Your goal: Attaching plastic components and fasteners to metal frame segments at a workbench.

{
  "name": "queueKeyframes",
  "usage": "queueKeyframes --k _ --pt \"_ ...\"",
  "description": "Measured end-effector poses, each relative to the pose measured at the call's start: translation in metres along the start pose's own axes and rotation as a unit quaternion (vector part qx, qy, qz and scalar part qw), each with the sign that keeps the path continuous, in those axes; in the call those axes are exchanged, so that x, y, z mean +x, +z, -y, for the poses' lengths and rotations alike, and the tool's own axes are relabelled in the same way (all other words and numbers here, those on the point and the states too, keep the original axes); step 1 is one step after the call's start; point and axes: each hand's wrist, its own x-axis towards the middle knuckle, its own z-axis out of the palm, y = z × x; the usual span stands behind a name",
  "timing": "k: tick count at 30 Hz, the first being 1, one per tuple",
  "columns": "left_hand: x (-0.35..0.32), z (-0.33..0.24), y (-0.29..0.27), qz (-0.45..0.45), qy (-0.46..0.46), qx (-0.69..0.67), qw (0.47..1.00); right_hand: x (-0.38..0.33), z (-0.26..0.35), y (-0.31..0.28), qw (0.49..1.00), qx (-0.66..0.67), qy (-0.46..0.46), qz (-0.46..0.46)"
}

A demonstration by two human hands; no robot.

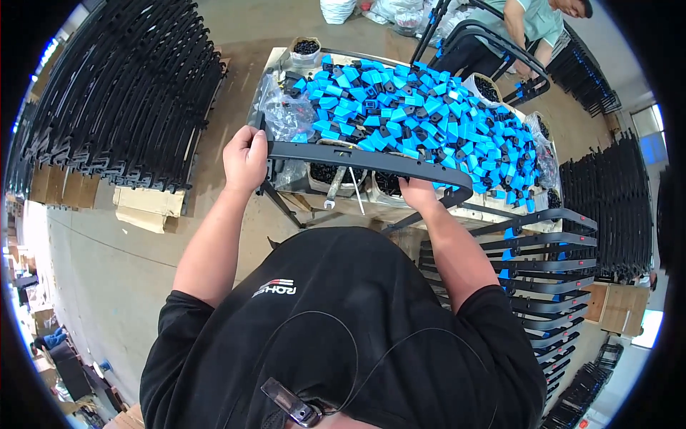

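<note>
A long black metal tube frame [371,159] with a bent right end lies across the near edge of the work table. My left hand [245,159] is closed around its left end, thumb on top. Beneath the frame's right part, my right hand [419,194] is at a box of small black parts [386,184]; its fingers are mostly hidden by the frame and the box. Between my hands, a wrench [334,189] and a thin metal rod [356,191] hang at another box of black parts [321,174]. Behind the frame spreads a big heap of blue and black plastic pieces [421,107].
Black frames are stacked high at the left [121,93] and right [607,207]. Curved black frames [550,268] are piled close by my right arm. Clear plastic bags [282,107] lie on the table's left. Across the table, a co-worker [529,32] handles another frame [493,43].
</note>
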Motion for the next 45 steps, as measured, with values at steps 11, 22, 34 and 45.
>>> queueKeyframes --k 11,22,34,45 --pt "0.000 -0.006 0.001 0.006 -0.007 -0.021 1.000 -0.015 -0.013 0.005 0.989 0.101 0.014 -0.108" --pt "-0.001 -0.003 0.003 0.003 0.001 -0.007 1.000 -0.029 0.022 -0.036 0.550 0.784 0.288 0.007" --pt "-0.010 -0.004 0.003 -0.074 0.029 -0.051 0.995 -0.059 0.038 -0.054 0.489 0.821 0.279 0.095" --pt "-0.092 -0.013 0.030 0.258 0.123 0.114 0.952 -0.115 0.026 -0.045 0.593 0.741 0.284 0.139"
